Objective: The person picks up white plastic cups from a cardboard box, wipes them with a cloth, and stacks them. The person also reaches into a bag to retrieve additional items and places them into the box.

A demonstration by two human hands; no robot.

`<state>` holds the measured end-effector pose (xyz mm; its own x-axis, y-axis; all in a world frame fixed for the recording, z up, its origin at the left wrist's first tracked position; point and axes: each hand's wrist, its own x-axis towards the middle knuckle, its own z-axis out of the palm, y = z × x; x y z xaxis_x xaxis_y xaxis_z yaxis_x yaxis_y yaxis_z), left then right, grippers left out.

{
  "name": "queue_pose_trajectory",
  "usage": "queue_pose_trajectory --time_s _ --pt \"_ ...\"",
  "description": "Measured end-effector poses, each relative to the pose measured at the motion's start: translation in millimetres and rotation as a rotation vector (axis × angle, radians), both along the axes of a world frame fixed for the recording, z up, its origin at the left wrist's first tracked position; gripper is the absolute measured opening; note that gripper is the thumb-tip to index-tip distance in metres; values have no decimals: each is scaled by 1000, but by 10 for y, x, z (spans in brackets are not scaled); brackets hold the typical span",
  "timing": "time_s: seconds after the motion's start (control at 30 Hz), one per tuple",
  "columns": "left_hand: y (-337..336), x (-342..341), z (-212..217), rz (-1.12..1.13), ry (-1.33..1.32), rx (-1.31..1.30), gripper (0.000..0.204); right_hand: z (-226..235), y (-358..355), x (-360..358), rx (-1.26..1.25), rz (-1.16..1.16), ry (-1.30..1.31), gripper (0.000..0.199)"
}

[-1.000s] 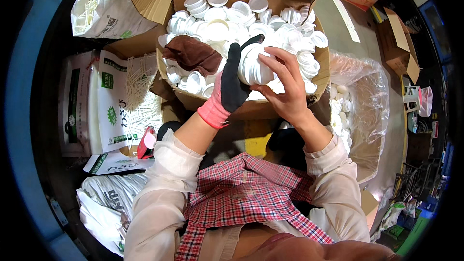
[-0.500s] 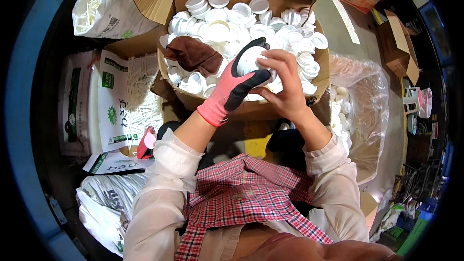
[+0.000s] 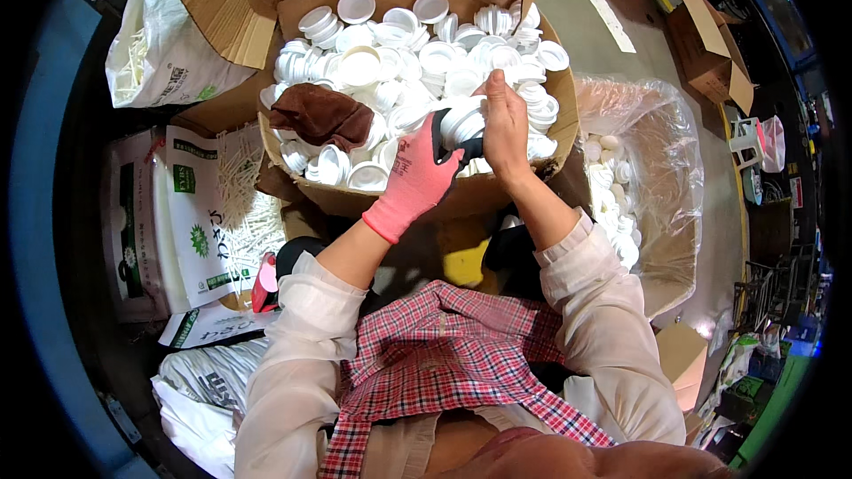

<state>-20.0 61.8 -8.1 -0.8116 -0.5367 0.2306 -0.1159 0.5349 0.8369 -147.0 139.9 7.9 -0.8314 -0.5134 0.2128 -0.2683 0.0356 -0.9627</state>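
Cluttered floor, boxes and bags all round. Mid-frame, just above centre: both hands closed on one white cap (image 3: 461,121), held over the near edge of the cap box (image 3: 444,204). Left hand (image 3: 417,179), pink glove with black fingertips, cups the cap from below-left, fingers curled on it. Right hand (image 3: 504,124), bare, wraps it from the right, fingers over the top. Brown cloth (image 3: 321,118) lies on the loose caps, left of the hands. Clear bag (image 3: 652,177) with more caps at right. Printed sacks (image 3: 191,222) at left. Second cap box (image 3: 222,0) along top edge.
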Motion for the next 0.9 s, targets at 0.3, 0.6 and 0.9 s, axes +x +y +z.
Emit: queue_pose_trajectory --time_s 0.3,0.6,0.9 --pt "-60 -55 59 75 -27 54 44 -132 -120 -85 34 11 -229 71" --pt "-124 -89 10 -71 103 434 44 -156 -65 -199 65 -21 -102 67" --pt "-30 -82 -25 58 103 -149 41 -95 -78 -138 209 12 213 65"
